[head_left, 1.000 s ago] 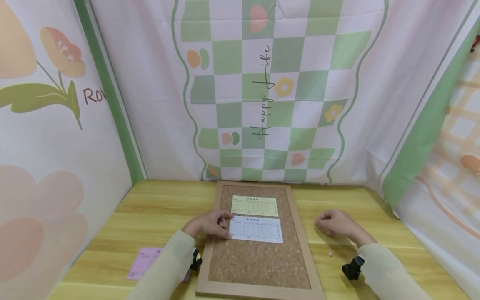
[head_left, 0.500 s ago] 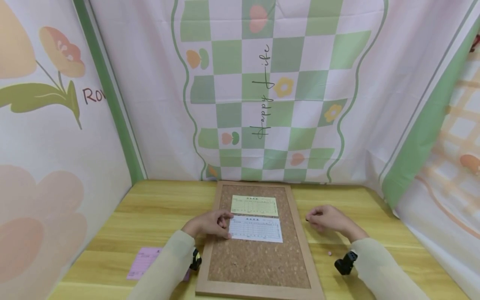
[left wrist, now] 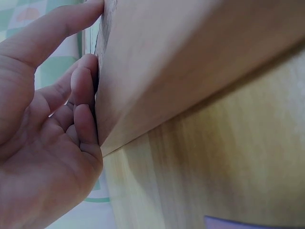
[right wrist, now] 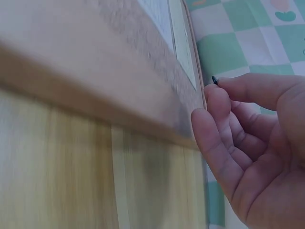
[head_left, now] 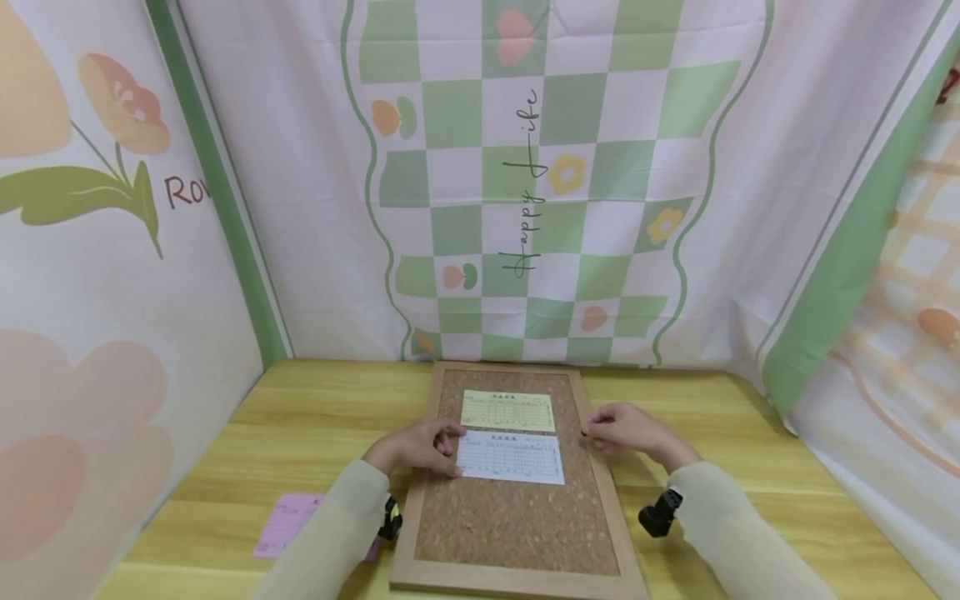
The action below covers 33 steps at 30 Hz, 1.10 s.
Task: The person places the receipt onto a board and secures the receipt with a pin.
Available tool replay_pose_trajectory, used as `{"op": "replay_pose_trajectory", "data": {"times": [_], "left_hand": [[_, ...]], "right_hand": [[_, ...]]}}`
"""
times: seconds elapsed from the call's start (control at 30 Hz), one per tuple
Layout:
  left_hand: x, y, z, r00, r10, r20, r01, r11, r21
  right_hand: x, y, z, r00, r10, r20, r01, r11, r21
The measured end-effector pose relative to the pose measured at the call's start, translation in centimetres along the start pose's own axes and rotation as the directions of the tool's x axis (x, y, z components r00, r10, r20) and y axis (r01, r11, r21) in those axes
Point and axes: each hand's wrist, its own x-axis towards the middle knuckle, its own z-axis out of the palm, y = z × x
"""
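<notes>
A white printed slip [head_left: 510, 458] lies flat on a wood-framed cork board [head_left: 517, 529], just below a yellow printed slip [head_left: 507, 410]. My left hand [head_left: 417, 447] reaches over the board's left frame, its thumb and fingertips pressing the left edge of the white slip. Between thumb and forefinger, my right hand [head_left: 636, 433] pinches a small dark pin [right wrist: 215, 80], its tip sticking out past the fingers. This hand is over the board's right frame, close to the upper right corner of the white slip.
A pink printed slip [head_left: 287, 527] lies on the wooden table [head_left: 315, 417] left of the board, partly hidden by my left sleeve. Printed curtains [head_left: 517, 208] hang behind and to both sides. Each wrist carries a black camera [head_left: 660, 513].
My right hand has moved left with the pin, from the bare table to over the board's right frame. The left hand has stayed at the white slip's left edge.
</notes>
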Motion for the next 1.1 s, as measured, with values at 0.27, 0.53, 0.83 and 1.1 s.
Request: {"op": "replay_pose_trajectory", "data": {"times": [0.27, 0.53, 0.83, 1.1], "left_hand": [[0.1, 0.0, 0.1, 1.000, -0.002, 0.004, 0.001, 1.000, 0.018], [0.2, 0.0, 0.1, 1.000, 0.001, 0.006, -0.001, 1.000, 0.017], [0.0, 0.3, 0.0, 1.000, -0.007, 0.002, 0.007, 1.000, 0.002], [-0.1, 0.1, 0.0, 1.000, -0.013, -0.003, 0.013, 1.000, -0.003]], "right_hand": [[1.1, -1.5, 1.6, 1.000, -0.011, 0.027, 0.009, 0.998, 0.056], [2.5, -2.2, 3.2, 0.999, -0.009, 0.045, 0.005, 0.996, 0.084], [3.9, -2.7, 4.7, 0.998, 0.028, 0.054, -0.035, 0.991, 0.129], [4.9, -3.1, 6.0, 0.997, -0.014, 0.082, 0.000, 0.985, 0.172]]}}
